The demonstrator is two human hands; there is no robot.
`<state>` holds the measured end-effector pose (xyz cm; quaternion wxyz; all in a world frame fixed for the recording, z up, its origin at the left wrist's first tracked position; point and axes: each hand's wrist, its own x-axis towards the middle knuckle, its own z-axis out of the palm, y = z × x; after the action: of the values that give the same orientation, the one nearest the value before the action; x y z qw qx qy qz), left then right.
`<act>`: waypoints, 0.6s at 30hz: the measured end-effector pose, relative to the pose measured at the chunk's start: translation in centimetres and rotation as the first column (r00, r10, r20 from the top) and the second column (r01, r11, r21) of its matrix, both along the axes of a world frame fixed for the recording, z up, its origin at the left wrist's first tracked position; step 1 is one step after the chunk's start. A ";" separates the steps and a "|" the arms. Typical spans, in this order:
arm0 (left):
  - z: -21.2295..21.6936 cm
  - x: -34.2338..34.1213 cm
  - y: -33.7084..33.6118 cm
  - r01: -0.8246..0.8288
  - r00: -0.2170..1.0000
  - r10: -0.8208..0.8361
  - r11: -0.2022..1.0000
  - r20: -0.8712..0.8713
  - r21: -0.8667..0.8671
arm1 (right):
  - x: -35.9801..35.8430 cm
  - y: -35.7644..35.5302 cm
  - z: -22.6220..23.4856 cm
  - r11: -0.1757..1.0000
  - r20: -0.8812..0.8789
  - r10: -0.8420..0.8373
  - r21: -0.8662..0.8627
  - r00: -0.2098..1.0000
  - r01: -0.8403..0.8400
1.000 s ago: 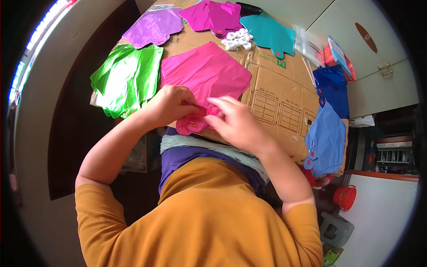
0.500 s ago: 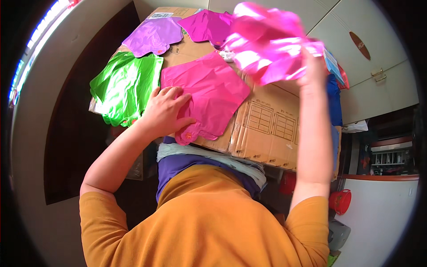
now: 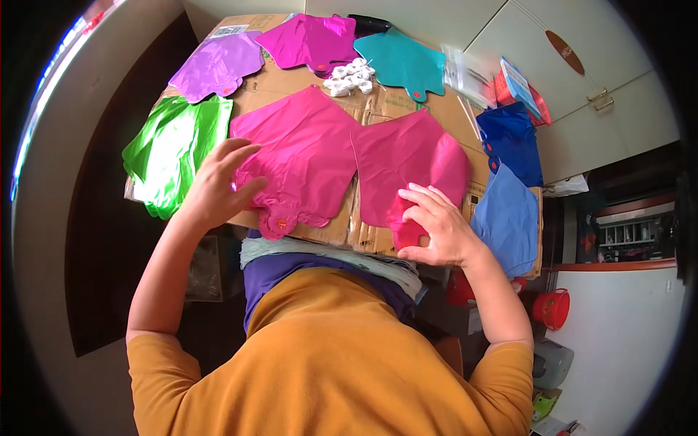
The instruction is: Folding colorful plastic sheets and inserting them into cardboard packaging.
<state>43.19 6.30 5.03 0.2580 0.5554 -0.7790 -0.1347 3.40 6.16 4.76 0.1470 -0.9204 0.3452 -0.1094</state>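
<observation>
Two flat, uninflated pink foil balloons lie side by side on a cardboard surface in front of me. My left hand is open, fingers curved and apart, over the left edge of the left pink foil balloon, which has a rounded tab at its lower end. At the right pink foil balloon, my right hand has its fingertips over the lower right edge near the tab. Its thumb and fingers are apart. Close by my left hand sits a shiny green foil balloon stack.
Around the cardboard lie purple, magenta, teal, dark blue and light blue foil balloons. Small white rolls are heaped near the middle back. Clear plastic packets lie at the back right.
My right hand has brought the pink balloon down from the raised right side and laid it beside the other one. My left hand has lifted off the left balloon's surface and shifted left.
</observation>
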 end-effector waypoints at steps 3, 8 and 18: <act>1.7 2.9 1.9 -0.077 0.996 0.078 0.997 -0.036 0.009 | -0.1 -0.3 0.3 0.999 0.010 0.015 0.040 1.000 -0.015; 1.9 7.4 5.6 -0.175 0.984 0.170 0.973 0.043 0.151 | 0.0 -1.9 1.5 0.999 0.025 -0.029 0.046 0.999 0.028; -2.1 11.2 6.1 0.039 0.966 -0.006 0.991 0.257 -0.124 | 25.3 -9.3 2.0 0.884 0.358 0.446 -0.032 0.821 -0.467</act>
<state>54.39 12.38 2.91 0.1888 0.5414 -0.8192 -0.0144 28.69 -3.12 6.77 0.2550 -0.9364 0.0857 -0.2252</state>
